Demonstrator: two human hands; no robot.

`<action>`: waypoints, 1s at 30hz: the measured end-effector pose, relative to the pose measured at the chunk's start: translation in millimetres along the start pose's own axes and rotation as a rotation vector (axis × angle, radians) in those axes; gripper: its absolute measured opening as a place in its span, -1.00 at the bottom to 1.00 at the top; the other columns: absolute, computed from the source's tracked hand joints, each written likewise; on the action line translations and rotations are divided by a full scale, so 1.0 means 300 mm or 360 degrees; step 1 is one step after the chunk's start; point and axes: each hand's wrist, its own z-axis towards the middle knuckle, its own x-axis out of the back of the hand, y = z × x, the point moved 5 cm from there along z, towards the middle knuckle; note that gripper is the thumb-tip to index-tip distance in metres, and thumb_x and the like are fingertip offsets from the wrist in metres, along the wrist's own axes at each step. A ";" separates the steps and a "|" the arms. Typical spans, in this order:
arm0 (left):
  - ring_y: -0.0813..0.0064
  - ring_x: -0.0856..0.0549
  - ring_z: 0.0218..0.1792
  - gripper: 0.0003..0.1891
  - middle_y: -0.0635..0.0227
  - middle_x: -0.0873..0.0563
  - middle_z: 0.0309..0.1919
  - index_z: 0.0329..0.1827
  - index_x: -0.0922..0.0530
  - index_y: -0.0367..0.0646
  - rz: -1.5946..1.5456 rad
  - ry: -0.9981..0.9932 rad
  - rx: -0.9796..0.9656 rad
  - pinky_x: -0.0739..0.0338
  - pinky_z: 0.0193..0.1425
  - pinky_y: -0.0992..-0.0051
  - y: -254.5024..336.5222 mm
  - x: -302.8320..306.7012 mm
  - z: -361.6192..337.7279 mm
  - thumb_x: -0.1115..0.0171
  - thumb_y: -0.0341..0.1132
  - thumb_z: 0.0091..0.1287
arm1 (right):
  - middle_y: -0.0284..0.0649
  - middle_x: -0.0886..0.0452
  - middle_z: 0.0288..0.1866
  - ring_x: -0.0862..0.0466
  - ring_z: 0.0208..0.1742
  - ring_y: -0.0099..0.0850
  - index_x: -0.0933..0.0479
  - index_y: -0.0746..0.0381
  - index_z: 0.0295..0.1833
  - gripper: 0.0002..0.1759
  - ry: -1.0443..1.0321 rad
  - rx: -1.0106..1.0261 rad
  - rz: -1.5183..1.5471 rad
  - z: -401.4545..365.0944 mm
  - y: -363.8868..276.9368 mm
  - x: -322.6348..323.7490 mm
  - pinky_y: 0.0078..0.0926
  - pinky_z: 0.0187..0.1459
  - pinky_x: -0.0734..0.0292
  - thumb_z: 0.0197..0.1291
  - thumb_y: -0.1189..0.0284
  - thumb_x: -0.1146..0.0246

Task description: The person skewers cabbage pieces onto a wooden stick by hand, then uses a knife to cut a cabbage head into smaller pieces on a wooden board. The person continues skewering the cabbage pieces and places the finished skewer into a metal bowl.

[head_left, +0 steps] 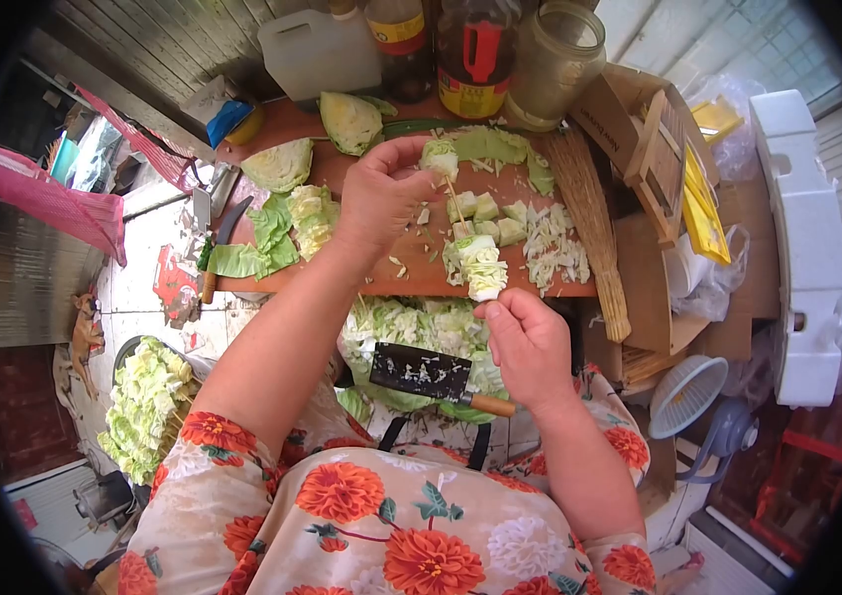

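In the head view, the thin wooden skewer [453, 197] slants from upper left to lower right, its lower end nearer the body, above the reddish-brown tabletop [419, 260]. The left hand's [381, 193] thumb and fingers, nearly closed, pinch the pale-green cabbage chunk [440, 159] at its upper end; the right hand's [532, 352] close on the base of the layered, frilly cabbage bundle [480, 270] at its lower end, near the front edge. Crisp cubes [485, 213] and moist shreds [552, 248] crowd the right side; the dark steel cleaver [421, 371] lies below on leafy cabbage [411, 325].
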 end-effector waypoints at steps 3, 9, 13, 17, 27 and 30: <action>0.57 -0.70 -0.22 -0.61 0.31 -0.69 -0.10 0.13 -0.50 -0.31 0.0215 -0.0082 -0.0060 -0.68 -0.12 0.54 -0.008 -0.002 0.007 -0.20 -0.57 0.19 | -0.44 -0.41 -0.61 -0.34 -0.55 -0.72 -0.55 0.33 -0.26 -0.84 0.0001 0.0051 0.0024 -0.001 0.002 0.002 -0.61 -0.50 -0.29 0.30 0.45 -0.15; 0.62 -0.68 -0.23 -0.62 0.38 -0.67 -0.14 0.09 -0.50 -0.21 0.0142 -0.0274 -0.0105 -0.67 -0.14 0.57 0.027 -0.033 -0.005 -0.16 -0.59 0.17 | -0.54 -0.38 -0.58 -0.29 -0.54 -0.78 -0.56 0.33 -0.25 -0.84 -0.0158 -0.0047 0.0250 -0.007 0.005 0.010 -0.70 -0.52 -0.21 0.33 0.47 -0.14; 0.66 -0.64 -0.20 -0.65 0.44 -0.62 -0.14 0.04 -0.49 -0.18 0.0089 -0.0458 -0.0109 -0.64 -0.14 0.57 0.020 -0.053 -0.019 -0.14 -0.59 0.17 | -0.54 -0.37 -0.58 -0.29 -0.54 -0.78 -0.56 0.33 -0.25 -0.83 -0.0143 -0.0013 0.0190 -0.014 -0.008 0.028 -0.71 -0.52 -0.20 0.33 0.47 -0.14; 0.71 -0.60 -0.20 -0.68 0.50 -0.59 -0.18 0.00 -0.49 -0.15 0.0110 -0.0721 -0.0030 -0.55 -0.12 0.62 -0.008 -0.120 -0.078 -0.13 -0.59 0.17 | -0.52 -0.39 -0.59 -0.32 -0.56 -0.76 -0.56 0.32 -0.26 -0.83 -0.0069 -0.0083 0.0277 -0.003 -0.026 0.052 -0.71 -0.53 -0.22 0.33 0.46 -0.14; 0.71 -0.54 -0.13 -0.64 0.50 -0.55 -0.12 0.03 -0.46 -0.20 -0.0025 -0.0839 0.0057 -0.45 0.04 0.60 -0.054 -0.172 -0.120 -0.08 -0.57 0.12 | -0.50 -0.39 -0.62 -0.32 -0.59 -0.75 -0.56 0.31 -0.28 -0.80 0.0071 -0.0133 0.0257 0.000 0.007 0.063 -0.71 -0.56 -0.18 0.34 0.43 -0.12; 0.69 -0.54 -0.12 -0.61 0.47 -0.54 -0.10 0.07 -0.45 -0.20 0.0013 -0.0798 0.0074 -0.46 0.03 0.60 -0.062 -0.175 -0.114 -0.06 -0.57 0.13 | -0.49 -0.38 -0.63 -0.30 -0.61 -0.74 -0.56 0.32 -0.28 -0.79 0.0073 -0.0185 0.0322 0.020 0.020 0.073 -0.71 -0.57 -0.17 0.34 0.41 -0.12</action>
